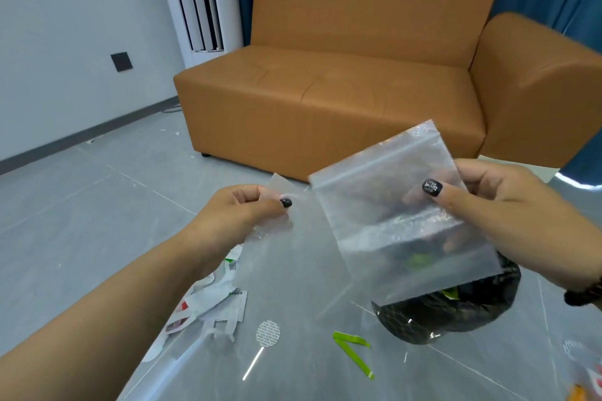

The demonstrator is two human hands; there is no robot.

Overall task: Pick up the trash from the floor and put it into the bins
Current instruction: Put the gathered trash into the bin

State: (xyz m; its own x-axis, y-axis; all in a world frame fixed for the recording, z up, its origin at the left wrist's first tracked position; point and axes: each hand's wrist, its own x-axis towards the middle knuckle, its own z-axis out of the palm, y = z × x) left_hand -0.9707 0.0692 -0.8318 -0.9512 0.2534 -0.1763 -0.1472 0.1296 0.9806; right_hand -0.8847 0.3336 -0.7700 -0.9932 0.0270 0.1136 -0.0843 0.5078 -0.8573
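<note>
My right hand (508, 205) pinches a small clear zip bag (391, 205) by its right edge, held up over a bin lined with a black bag (456, 312). My left hand (241, 208) pinches the top corner of a larger clear plastic sheet (293, 286) that hangs down in front of the floor. Torn white paper scraps (211, 303) lie on the grey floor below my left wrist. A green strip (353, 352) and a white patterned lollipop-shaped piece (265, 338) lie near the bin's left side.
An orange sofa (342, 85) stands just ahead, with a white standing air conditioner (198, 0) and blue curtains behind it. Small white bits lie by the left wall's skirting. More scraps (586, 378) show at the bottom right corner.
</note>
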